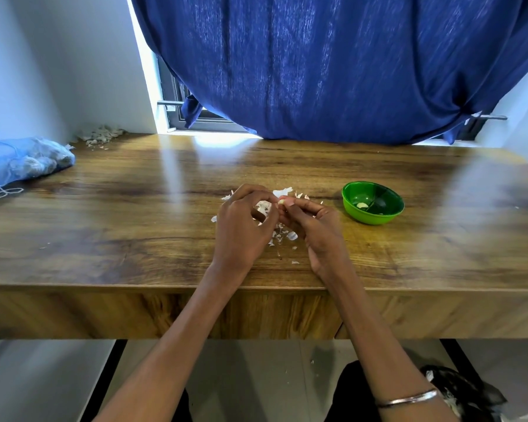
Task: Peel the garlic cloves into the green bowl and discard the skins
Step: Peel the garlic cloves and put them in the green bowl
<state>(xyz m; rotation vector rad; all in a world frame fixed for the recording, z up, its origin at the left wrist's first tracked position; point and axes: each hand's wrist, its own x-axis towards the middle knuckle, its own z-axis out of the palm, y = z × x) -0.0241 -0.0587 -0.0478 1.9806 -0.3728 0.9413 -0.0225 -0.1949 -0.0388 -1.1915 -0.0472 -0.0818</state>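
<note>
Both hands meet over the middle of the wooden counter (134, 214), working on one garlic clove (282, 201). The right hand (317, 226) has its grip closed around the clove, with the pale tip showing just past the thumb and forefinger. The left hand (241, 226) has its fingers curled in toward the same clove, its fingertips pinching at the tip; whether they hold skin or the clove itself cannot be told. Under and around the hands lies a scatter of white garlic skins (282, 236) on the counter. The green bowl (372, 203) stands just to the right of the hands, apart from them, with a peeled clove (361, 205) lying inside. At the far left edge sits a blue mesh bag (19, 162) holding rounded bulbs, and behind it in the corner is a second heap of dry skins (99, 135). A blue curtain (333, 65) hangs behind the counter. A thin metal bangle (409, 399) circles the right wrist.
</note>
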